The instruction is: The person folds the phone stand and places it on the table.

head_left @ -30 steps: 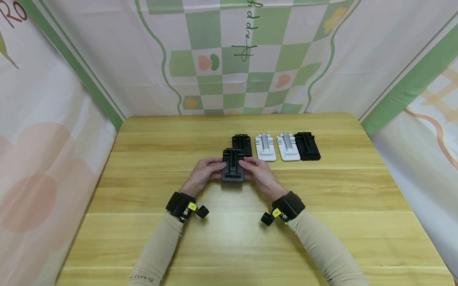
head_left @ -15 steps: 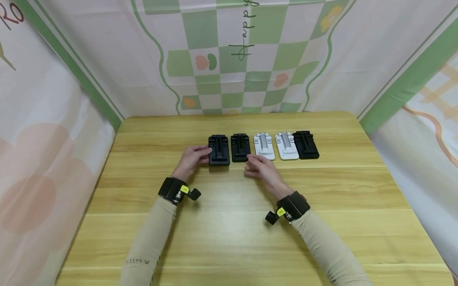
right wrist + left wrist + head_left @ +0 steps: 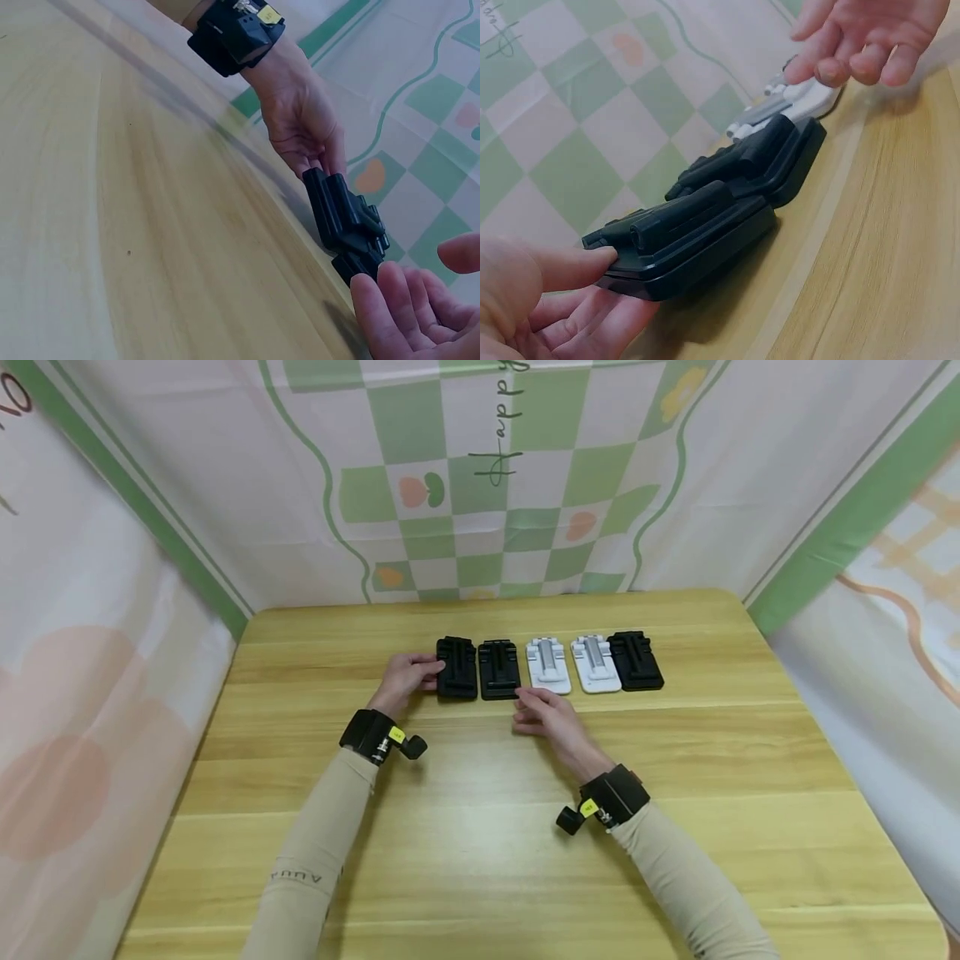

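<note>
At the left end of a row of folded phone stands, my left hand (image 3: 403,682) pinches a black phone stand (image 3: 456,668) by its left edge. The left wrist view has the thumb (image 3: 570,266) on top of this stand (image 3: 697,244) and the other fingers at its underside; a shadow lies below it. Just right of it is a second black stand (image 3: 499,670). My right hand (image 3: 553,724) hovers by that stand's near right corner, holding nothing. Its fingers are loosely bent in the right wrist view, with the thumb apart.
Farther right in the row lie two white phone stands (image 3: 548,667) (image 3: 596,664) and another black stand (image 3: 636,660), which touches or nearly touches the right white one. They rest on a wooden table (image 3: 480,860). A patterned cloth (image 3: 480,527) hangs behind the table.
Both hands held the black stand in front of the row a second ago. The right hand let go, and the left hand carried the stand leftward and back to the row's left end.
</note>
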